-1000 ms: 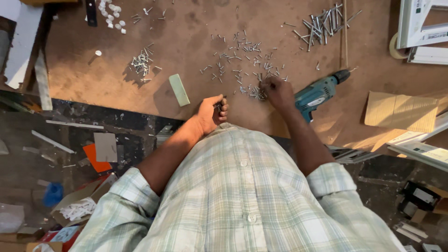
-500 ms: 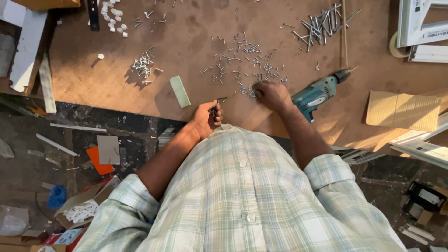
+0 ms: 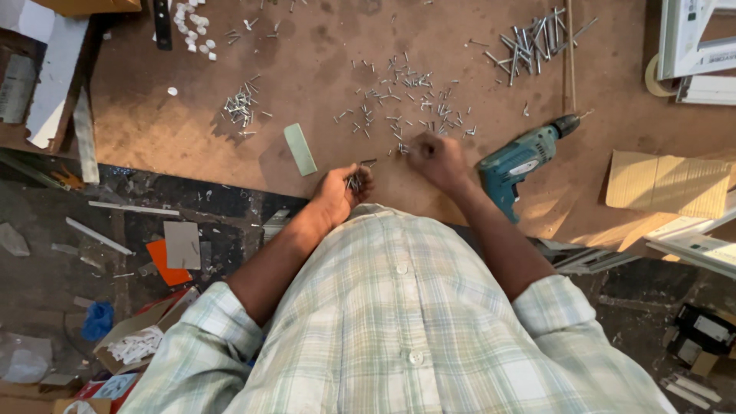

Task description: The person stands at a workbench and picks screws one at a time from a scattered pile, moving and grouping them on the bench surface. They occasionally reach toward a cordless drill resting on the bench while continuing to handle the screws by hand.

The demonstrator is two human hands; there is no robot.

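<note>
Many small screws [image 3: 402,100] lie scattered on a brown workbench [image 3: 330,46]. My left hand [image 3: 343,193] is curled around a small bunch of screws at the bench's near edge. Close by, my right hand [image 3: 433,157] rests with its fingertips pinched at the nearest screws of the scatter; whether it grips one is hidden. A teal power drill [image 3: 521,157] lies just right of my right hand, its bit pointing up and right.
A pale green flat block [image 3: 300,149] lies left of my left hand. A smaller screw pile [image 3: 241,107] and a heap of longer screws [image 3: 529,42] sit farther out. Cardboard [image 3: 667,182] and white frames [image 3: 694,46] are at the right. Scraps litter the floor [image 3: 115,245] at the left.
My right hand has stayed at the screws, picking among them. My left hand holds its bunch in nearly the same place. The camera has shifted slightly.
</note>
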